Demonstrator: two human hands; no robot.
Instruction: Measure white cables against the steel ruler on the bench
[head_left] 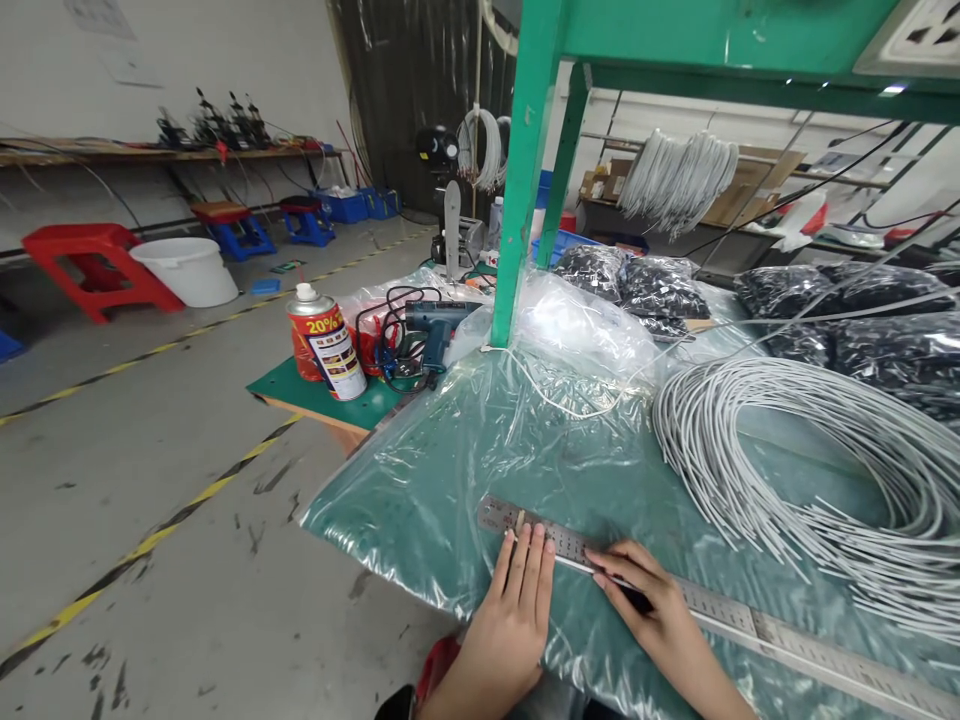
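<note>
The left hand (514,610) lies flat, fingers straight, pressing on the steel ruler (566,541); the right hand (656,605) seems to pinch a pale cable (574,564) along its edge. This looks like aligning cable with ruler, calling for a steady, straight hold. The plastic-covered surface (420,480) bears a cable coil (701,440); beyond are a spray can (334,345) and red stool (101,262).

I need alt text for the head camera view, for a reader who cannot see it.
A person's left hand lies flat, partly over a metal ruler; the right hand is farther right, at its near edge. The ruler lies on a plastic-covered green table, with a large coil of grey cables to the right.
</note>
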